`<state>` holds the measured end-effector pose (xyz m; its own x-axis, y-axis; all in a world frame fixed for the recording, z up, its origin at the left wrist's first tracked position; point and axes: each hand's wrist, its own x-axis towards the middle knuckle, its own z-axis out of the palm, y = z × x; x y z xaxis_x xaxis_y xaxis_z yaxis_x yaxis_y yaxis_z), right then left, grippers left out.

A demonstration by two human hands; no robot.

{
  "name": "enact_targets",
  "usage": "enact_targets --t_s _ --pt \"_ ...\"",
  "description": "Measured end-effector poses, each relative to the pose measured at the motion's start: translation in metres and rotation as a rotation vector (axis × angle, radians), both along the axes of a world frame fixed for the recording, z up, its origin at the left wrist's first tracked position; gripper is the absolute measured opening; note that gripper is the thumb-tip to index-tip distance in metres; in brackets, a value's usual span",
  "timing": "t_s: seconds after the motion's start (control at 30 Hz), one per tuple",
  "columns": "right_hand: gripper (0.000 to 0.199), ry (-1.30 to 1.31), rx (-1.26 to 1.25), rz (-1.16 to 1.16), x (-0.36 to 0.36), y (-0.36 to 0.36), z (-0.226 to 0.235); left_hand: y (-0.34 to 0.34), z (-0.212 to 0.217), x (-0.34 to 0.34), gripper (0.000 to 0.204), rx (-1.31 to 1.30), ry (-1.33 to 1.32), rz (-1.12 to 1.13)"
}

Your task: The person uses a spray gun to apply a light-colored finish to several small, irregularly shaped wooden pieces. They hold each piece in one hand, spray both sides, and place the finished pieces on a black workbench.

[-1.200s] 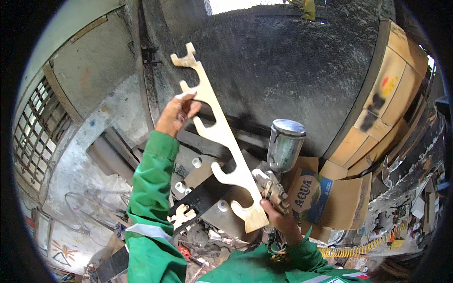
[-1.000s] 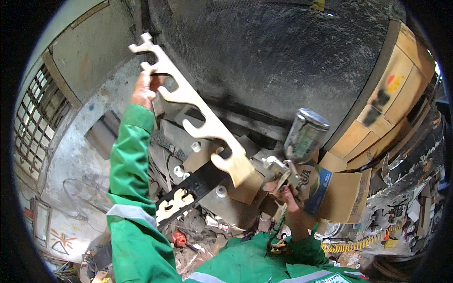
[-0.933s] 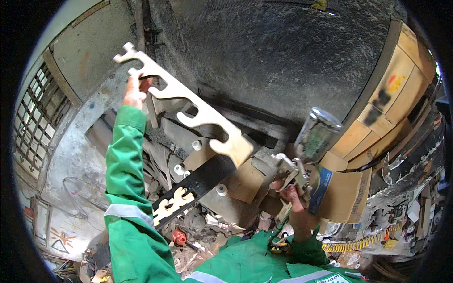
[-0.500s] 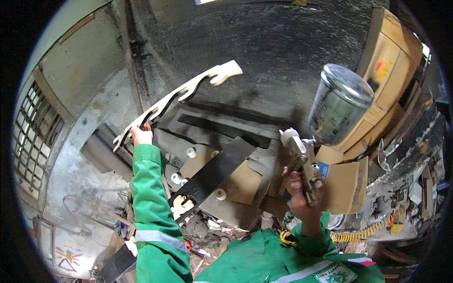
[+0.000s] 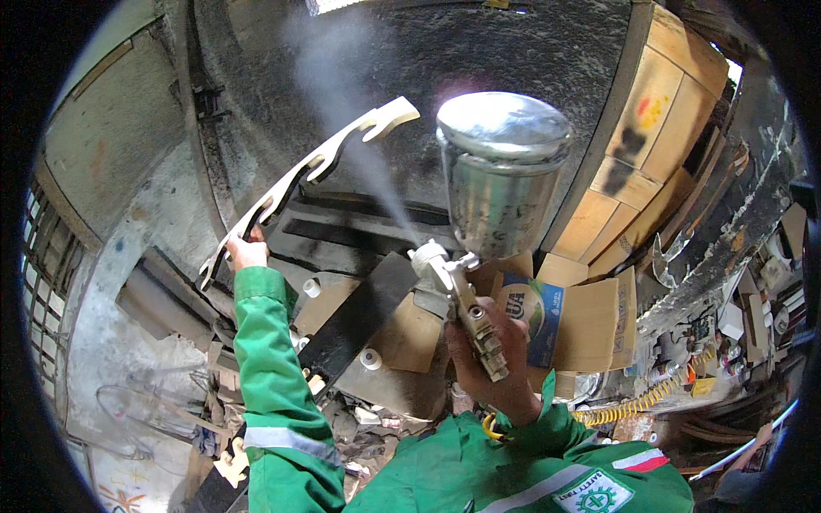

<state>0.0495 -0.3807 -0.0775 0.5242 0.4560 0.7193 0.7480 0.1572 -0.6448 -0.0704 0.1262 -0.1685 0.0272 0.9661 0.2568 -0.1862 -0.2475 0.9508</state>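
The spray gun (image 5: 479, 231) has risen closer and now sprays mist toward the wooden notched board (image 5: 308, 175). The left hand (image 5: 246, 253) grasps the board's lower end; the right hand (image 5: 492, 363) is clenched around the gun's handle.

Right hand (image 5: 492, 359) half hidden behind the spray gun (image 5: 466, 299), trigger finger not discernible. Below the spray gun, coiled yellow hose (image 5: 633, 409) partly covered by the green sleeve (image 5: 547, 427); clutter there too small to tell.

Pale notched board (image 5: 316, 167), silver spray-gun cup (image 5: 503, 171) (shiny), green sleeves (image 5: 274, 376).
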Motion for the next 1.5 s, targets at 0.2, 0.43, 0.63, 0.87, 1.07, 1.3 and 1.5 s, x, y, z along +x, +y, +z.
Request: enact_targets --t_s 0.2,0.43,0.63,0.87,1.07,1.3,1.5 --pt "0.021 0.121 0.139 -0.076 0.013 0.009 -0.005 -0.036 0.024 -0.004 0.028 0.165 0.393 0.172" --pt "0.015 0.311 0.045 -0.072 0.043 0.006 -0.010 0.016 -0.010 -0.026 0.033 -0.123 -0.146 -0.022" --pt "0.017 0.310 0.019 -0.030 0.034 0.009 -0.008 0.034 -0.024 -0.037 0.025 -0.217 -0.373 -0.085" --pt "0.023 0.289 0.077 0.128 0.017 0.009 -0.023 0.001 0.017 -0.028 0.022 -0.470 -0.948 -0.038" --pt "0.023 0.687 0.079 0.201 0.026 -0.006 -0.047 -0.039 0.039 -0.077 0.024 -0.027 -1.205 -0.223" --pt "0.018 0.735 0.010 0.058 0.034 -0.007 -0.049 -0.080 0.054 -0.149 0.039 0.451 -0.714 -0.331" --pt "0.012 0.710 0.014 0.266 0.033 0.014 -0.044 -0.119 0.094 -0.173 0.035 0.636 -0.892 -0.492"
